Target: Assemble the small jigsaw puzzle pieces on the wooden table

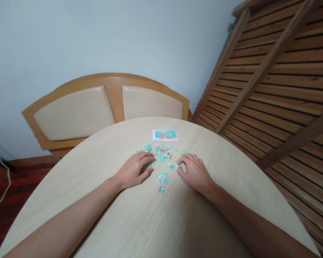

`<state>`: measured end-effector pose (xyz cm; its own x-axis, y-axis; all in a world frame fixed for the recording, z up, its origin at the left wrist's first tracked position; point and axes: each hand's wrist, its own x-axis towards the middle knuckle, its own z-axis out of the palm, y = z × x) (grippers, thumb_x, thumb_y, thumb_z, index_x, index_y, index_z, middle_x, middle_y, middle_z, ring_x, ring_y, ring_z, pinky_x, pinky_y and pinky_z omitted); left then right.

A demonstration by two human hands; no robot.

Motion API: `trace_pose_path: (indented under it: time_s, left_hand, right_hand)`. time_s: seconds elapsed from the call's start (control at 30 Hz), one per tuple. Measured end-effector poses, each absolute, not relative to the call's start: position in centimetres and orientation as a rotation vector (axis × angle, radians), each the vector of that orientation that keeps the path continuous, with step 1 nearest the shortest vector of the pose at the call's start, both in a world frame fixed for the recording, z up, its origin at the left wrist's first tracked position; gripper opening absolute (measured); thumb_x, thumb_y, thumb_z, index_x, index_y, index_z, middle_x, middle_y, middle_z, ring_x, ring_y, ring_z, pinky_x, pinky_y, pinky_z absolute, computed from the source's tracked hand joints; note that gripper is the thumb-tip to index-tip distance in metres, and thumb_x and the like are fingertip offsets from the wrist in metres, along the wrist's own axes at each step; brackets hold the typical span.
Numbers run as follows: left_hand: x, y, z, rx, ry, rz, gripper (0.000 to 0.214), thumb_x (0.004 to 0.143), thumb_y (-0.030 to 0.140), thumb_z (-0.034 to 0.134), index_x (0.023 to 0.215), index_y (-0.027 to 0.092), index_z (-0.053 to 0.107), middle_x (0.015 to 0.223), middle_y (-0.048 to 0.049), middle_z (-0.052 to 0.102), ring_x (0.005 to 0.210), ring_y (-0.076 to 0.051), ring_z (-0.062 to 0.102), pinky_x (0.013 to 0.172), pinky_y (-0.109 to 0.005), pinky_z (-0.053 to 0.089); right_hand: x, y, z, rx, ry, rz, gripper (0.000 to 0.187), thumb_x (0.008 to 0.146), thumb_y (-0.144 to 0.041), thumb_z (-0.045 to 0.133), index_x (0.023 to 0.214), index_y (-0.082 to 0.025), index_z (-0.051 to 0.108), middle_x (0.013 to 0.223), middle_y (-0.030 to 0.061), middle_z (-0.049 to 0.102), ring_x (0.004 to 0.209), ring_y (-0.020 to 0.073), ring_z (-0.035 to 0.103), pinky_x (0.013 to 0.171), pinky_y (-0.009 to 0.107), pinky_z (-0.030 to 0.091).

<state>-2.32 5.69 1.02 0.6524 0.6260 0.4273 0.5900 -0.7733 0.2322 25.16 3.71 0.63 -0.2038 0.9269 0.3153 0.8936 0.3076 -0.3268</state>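
Head camera view: two bare hands frame a scatter of small, flat jigsaw pieces, mostly teal with flecks of pink and yellow (161, 150), on a rounded, pale wood-grain table (123, 229). The left hand (136, 168) lies at the scatter's left side, fingers bent and close together, thumb held well apart from them; a pink-and-teal piece (150, 166) shows in the gap, ungripped. Opposite, the right hand (193, 171) curls at the scatter's right side, its thumb and forefinger tips brought near each other; whether they pinch a piece cannot be told.

The loose pieces lie nearer the table's curved far edge than the bottom of the view, some overlapping, some apart. Below them, between the hands, sits a small teal block bearing a pale cartoon face (163, 178), with a little dark, pink and pale-blue cluster (161, 190) just beneath. Toward the far edge lies a white-bordered rectangular card printed with pink and yellow cartoon figures on teal (165, 134). Beyond that edge stands a wood-framed seat back with cream panels (115, 95); a brown slatted wooden structure (271, 82) leans at right.
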Motion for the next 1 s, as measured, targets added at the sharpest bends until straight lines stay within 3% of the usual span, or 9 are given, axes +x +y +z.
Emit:
trace_pose_path:
  time_s: [0.13,0.4,0.67,0.87,1.0]
  left_hand:
    - [-2.0,5.1,1.6,2.829,0.812,0.615,0.042,0.097,0.036,0.054,0.138,0.026,0.053,0.140,-0.0090,0.057,0.130,-0.026,0.053,0.110,-0.046,0.043]
    - [-2.4,5.4,0.6,2.831,0.950,0.494,0.053,0.099,0.045,0.052,0.147,0.023,0.048,0.152,-0.0106,0.049,0.143,-0.030,0.040,0.116,-0.052,0.035]
    - [-2.1,5.4,0.8,2.848,1.075,0.507,0.044,0.102,0.040,0.045,0.140,0.019,0.054,0.145,-0.0127,0.054,0.137,-0.029,0.048,0.114,-0.050,0.039]
    - [-1.9,5.7,0.5,2.833,1.099,0.562,0.041,0.101,0.036,0.046,0.136,0.017,0.056,0.142,-0.0139,0.056,0.134,-0.028,0.049,0.113,-0.048,0.041]
    - [-1.8,5.8,0.3,2.824,1.092,0.591,0.040,0.100,0.035,0.047,0.135,0.016,0.056,0.141,-0.0143,0.056,0.133,-0.028,0.050,0.113,-0.048,0.041]
  right_hand:
    - [24.9,3.6,0.7,-1.635,-2.138,0.119,0.020,0.079,-0.017,0.059,0.097,-0.022,0.065,0.110,0.0078,0.068,0.108,0.0280,0.058,0.091,0.042,0.040]
    - [24.4,3.5,0.3,-1.537,-2.203,0.106,0.043,0.086,-0.027,0.061,0.129,-0.022,0.063,0.133,0.0093,0.063,0.124,0.0291,0.053,0.105,0.047,0.038]
    - [24.6,3.9,-0.1,-1.585,-2.158,0.055,0.038,0.091,-0.040,0.061,0.124,-0.022,0.066,0.134,0.0111,0.063,0.125,0.0317,0.052,0.103,0.049,0.040]
    - [23.8,4.5,0.2,-1.484,-2.250,0.092,0.042,0.098,-0.036,0.053,0.137,-0.022,0.057,0.143,0.0099,0.059,0.129,0.0301,0.049,0.108,0.051,0.034]
    - [22.7,6.6,1.4,-1.479,-2.278,0.118,0.035,0.101,-0.029,0.048,0.132,-0.022,0.061,0.133,0.0077,0.066,0.124,0.0277,0.052,0.104,0.048,0.037]
